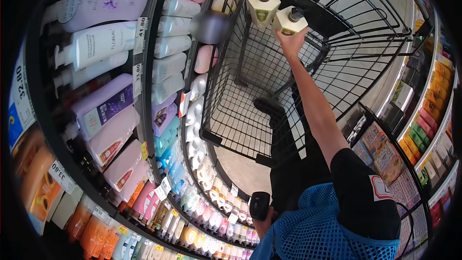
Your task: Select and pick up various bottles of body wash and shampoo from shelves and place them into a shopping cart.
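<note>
My right hand (291,41), at the end of an outstretched arm, grips the lower part of a cream pump bottle (291,23) with a black pump head. A matching cream pump bottle (262,5) stands just left of it, near the far end of the black wire shopping cart (249,130). Both bottles carry a green and gold label. Low in the view, close to my blue mesh vest (306,224), my left hand (266,222) is closed around a black handheld device (260,206), which looks like a barcode scanner. Part of this hand is hidden.
Shelves on the left hold lilac bottles (104,3), white pump bottles (104,45) and orange bottles (95,234), with price tags along the shelf edges. Right of the cart are a rack of patterned packs (389,159) and another shelf with yellow packs (436,92). A shoe (265,106) shows beneath the cart.
</note>
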### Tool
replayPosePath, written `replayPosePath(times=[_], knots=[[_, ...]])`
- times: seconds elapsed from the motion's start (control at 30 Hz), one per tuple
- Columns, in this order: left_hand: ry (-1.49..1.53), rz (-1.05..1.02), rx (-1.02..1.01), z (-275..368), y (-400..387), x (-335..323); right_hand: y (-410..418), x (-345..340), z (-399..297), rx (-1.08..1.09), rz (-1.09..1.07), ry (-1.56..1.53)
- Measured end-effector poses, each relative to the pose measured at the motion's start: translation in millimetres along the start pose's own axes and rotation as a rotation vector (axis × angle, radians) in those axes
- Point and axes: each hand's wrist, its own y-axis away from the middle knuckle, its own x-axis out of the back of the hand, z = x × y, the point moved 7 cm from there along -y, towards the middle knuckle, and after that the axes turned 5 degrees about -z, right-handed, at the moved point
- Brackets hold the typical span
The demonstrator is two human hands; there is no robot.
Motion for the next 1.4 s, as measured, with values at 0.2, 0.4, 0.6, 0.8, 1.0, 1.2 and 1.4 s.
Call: replayPosePath(times=[0.2,0.4,0.6,0.8,1.0,1.2,1.4], knots=[[-0.032,-0.006,-0.009,-12.0,-7.9,0.7,0.6,-3.8,13.3,-0.009,-0.004,-0.018],[-0.018,0.017,-0.121,-6.7,-3.8,-2.4,-0.9,-11.8,38.0,-0.073,-0.145,-0.033],[0.084,0.045,-0.109,12.3,8.3,13.3,40.4,-51.7,122.5,0.054,-0.675,0.515],[0.102,0.070,-0.393,44.9,3.7,44.7,141.2,-0.7,91.0,0.001,-1.044,0.191],[0.271,0.054,-0.645,53.0,3.6,91.2,209.1,9.2,-134.7,0.090,-1.097,-0.310],[0.333,0.107,-0.867,52.5,-21.2,132.6,253.8,33.8,-494.3,0.591,-1.035,-0.558],[0.409,0.146,-0.939,46.0,-24.6,164.1,288.2,28.2,-681.5,1.064,-0.422,-0.415]])
